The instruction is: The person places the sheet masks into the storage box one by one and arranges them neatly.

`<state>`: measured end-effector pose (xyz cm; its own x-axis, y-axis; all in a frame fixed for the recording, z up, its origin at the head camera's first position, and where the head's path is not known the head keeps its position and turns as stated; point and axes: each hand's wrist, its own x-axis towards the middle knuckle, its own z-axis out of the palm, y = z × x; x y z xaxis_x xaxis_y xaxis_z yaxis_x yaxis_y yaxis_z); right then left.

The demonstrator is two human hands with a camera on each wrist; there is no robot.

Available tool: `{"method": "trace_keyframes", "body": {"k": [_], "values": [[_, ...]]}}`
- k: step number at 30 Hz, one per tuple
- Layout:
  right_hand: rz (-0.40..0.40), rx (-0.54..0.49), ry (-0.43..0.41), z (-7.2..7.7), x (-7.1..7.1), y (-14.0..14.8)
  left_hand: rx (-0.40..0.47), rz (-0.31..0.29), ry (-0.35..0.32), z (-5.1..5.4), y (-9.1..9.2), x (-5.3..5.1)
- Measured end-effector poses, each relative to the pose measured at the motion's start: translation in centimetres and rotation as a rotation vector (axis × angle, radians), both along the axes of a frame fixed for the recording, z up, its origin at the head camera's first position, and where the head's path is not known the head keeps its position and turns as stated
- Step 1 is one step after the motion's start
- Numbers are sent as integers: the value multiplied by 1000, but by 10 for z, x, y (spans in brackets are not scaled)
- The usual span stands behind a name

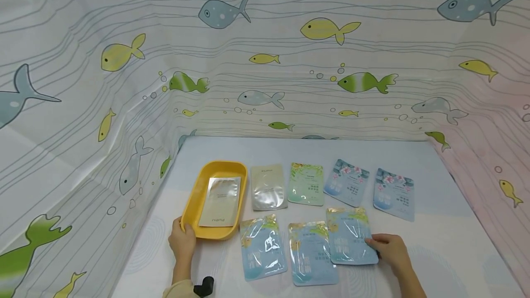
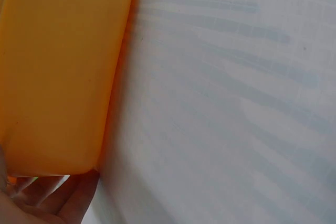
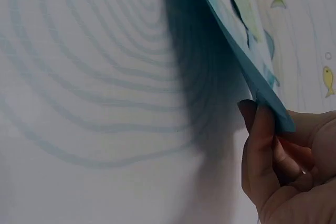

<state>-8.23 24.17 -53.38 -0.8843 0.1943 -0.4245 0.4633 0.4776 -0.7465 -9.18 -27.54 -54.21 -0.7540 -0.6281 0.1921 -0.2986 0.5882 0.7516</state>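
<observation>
Head view: lower left, the left hand (image 1: 182,243) grips a yellow tray (image 1: 215,233); lower right, the right hand (image 1: 391,250) pinches a blue packet (image 1: 351,238). Left wrist: fingers at tray's end. Right wrist: packet tilted; lifting seems in hand, next needing steady pinch.

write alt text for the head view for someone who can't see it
A person's right hand pinches a blue packet by its edge; the left hand grips a yellow tray with a pale packet inside. Six more packets lie on the table, before a fish-print backdrop.
</observation>
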Motion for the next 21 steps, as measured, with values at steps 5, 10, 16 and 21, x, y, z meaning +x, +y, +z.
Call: {"method": "trace_keyframes", "body": {"k": [5,10,16,21], "values": [[-37,-87,7,0,1,2,1,-2,2,1,0,0],[-62,-123,1,3,0,1,-4,-2,4,0,0,0],[-66,-142,28,9,-3,-3,-3,-2,-4,-1,0,0],[-65,-154,61,16,-7,-10,5,1,-10,-1,0,0]]}}
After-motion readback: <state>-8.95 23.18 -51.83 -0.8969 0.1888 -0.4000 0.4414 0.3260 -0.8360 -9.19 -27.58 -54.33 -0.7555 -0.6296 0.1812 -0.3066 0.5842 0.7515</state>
